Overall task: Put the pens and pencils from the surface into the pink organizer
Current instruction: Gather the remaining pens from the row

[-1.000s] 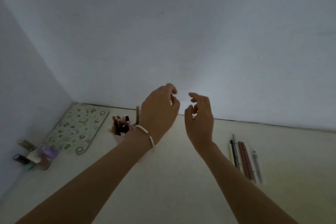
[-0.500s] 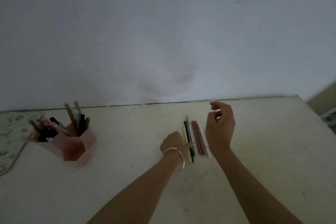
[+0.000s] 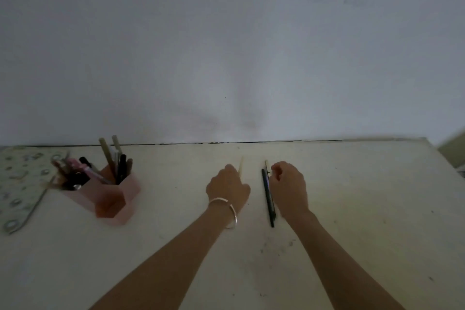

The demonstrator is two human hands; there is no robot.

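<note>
So the left hand (image 3: 227, 189) grips a pale pencil (image 3: 240, 166), tip pointing at the wall. The right hand (image 3: 289, 190) is curled just beside a dark pen (image 3: 268, 200) lying front-to-back on the table (image 3: 364, 209) — can't tell if it's gripping anything. Well off to the left, the pink organizer (image 3: 118, 200) is stuffed with leaning pens (image 3: 119, 166).

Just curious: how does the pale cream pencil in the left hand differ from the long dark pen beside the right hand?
The pale cream pencil is light, the long dark pen near black. The left hand grips the pencil, hiding most of it; the pen lies flat on the cream table. Both are slim sticks.
</note>
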